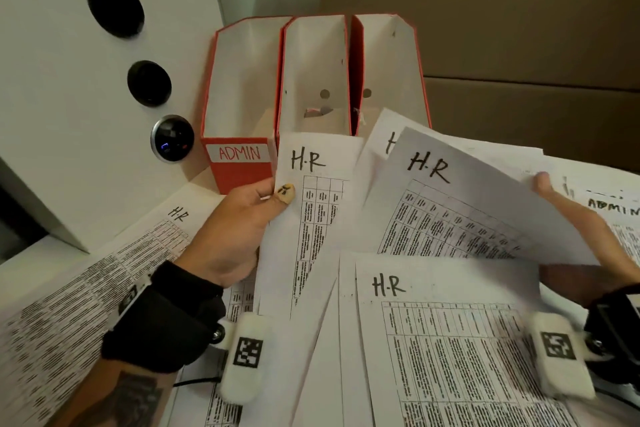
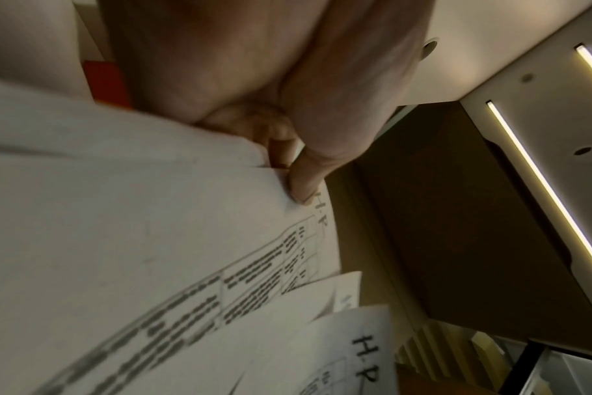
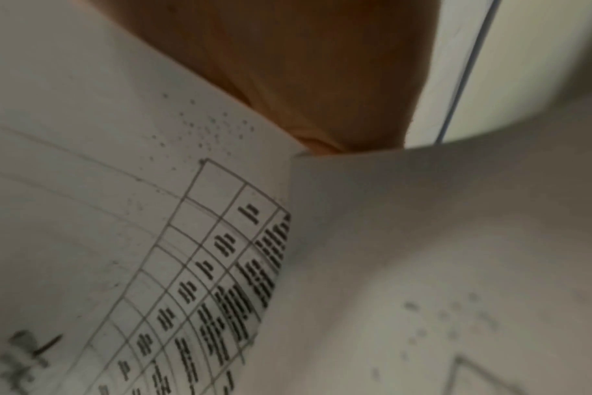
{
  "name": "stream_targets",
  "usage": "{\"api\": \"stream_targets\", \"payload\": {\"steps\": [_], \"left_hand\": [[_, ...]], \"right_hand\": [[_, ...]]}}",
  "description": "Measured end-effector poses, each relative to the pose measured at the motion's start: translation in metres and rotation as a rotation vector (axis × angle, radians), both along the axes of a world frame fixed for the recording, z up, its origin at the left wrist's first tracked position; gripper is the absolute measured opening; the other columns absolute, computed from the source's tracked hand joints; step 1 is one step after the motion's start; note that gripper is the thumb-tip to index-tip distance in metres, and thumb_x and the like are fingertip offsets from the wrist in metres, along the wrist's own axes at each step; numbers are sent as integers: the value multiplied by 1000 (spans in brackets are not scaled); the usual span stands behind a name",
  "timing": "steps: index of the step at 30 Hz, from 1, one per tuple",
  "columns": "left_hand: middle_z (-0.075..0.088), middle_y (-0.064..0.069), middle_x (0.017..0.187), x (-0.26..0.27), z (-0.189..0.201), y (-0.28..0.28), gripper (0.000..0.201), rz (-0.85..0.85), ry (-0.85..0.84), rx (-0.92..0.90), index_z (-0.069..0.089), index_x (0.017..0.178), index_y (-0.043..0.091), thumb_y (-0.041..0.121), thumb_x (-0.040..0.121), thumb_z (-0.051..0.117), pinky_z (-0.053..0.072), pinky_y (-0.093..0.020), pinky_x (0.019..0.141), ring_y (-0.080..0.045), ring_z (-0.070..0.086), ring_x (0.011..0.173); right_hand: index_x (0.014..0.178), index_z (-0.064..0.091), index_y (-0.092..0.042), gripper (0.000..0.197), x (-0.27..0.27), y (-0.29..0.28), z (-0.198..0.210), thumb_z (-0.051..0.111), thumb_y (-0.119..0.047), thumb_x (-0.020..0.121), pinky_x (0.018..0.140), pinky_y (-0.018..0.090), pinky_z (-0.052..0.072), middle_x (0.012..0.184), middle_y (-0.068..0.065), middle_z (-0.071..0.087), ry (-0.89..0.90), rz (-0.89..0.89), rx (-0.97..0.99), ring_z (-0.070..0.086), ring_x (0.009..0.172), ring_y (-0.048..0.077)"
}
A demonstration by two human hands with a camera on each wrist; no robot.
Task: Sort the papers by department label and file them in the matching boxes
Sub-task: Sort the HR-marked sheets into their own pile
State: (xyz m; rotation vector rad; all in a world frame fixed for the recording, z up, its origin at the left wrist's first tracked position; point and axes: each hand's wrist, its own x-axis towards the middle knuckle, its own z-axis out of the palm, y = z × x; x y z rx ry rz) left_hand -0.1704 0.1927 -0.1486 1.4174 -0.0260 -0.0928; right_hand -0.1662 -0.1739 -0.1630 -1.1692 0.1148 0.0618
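Printed sheets marked "H.R" cover the desk. My left hand (image 1: 242, 215) pinches one H.R sheet (image 1: 311, 204) by its left edge, thumb on top; the left wrist view shows the thumb (image 2: 304, 184) pressing that sheet (image 2: 152, 213). My right hand (image 1: 568, 215) holds another H.R sheet (image 1: 467, 191) lifted off the pile, fingers under it and one fingertip showing at its far edge. In the right wrist view only the palm (image 3: 321, 80) and paper (image 3: 152, 213) show. Another H.R sheet (image 1: 450, 340) lies flat in front. Three red file boxes (image 1: 311, 80) stand behind, the left one labelled ADMIN (image 1: 239, 153).
A white panel (image 1: 69, 114) with three dark round knobs rises on the left. Brown cardboard boxes (image 1: 502, 28) stand at the back right. A sheet marked ADMIN (image 1: 616, 215) lies at the far right. More printed pages (image 1: 69, 305) spread at the left.
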Motion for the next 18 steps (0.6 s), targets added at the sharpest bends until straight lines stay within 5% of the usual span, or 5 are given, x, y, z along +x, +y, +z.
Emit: {"api": "stream_targets", "payload": {"steps": [1,3,5,9,18], "left_hand": [[78,-12,122,-1,1,-2,30,-29,21,16,69,130,11,14,108,49,66,-37,83,-28,76,110],[78,-10,121,-5,2,-5,30,-77,49,59,69,129,14,15,108,47,66,-36,83,-26,77,110],[77,-7,125,-9,5,-8,32,-126,57,81,65,135,17,16,106,50,65,-37,88,-25,76,113],[72,-4,137,-14,8,-11,57,-258,26,159,49,149,25,18,97,71,52,-54,110,-26,67,129],[73,13,132,-24,6,-44,131,-66,-181,367,17,164,41,21,62,97,52,-52,111,-13,66,128]], "right_hand": [[122,76,-12,65,-8,-2,2,49,-65,97,87,44,60,106,26,71,2,73,13,72,94,41],[162,17,-5,87,-16,-17,-4,23,-70,105,123,68,6,156,46,15,66,169,57,20,140,68],[159,-12,8,74,-19,-28,-7,9,-48,114,116,71,-23,151,54,-13,34,443,315,-9,141,73],[146,44,-27,95,-6,-15,10,88,6,69,99,65,53,125,26,69,-87,465,-535,72,109,40],[107,71,-12,36,-15,21,43,82,-24,75,68,39,66,97,-1,81,-345,-81,-597,79,84,21]]}}
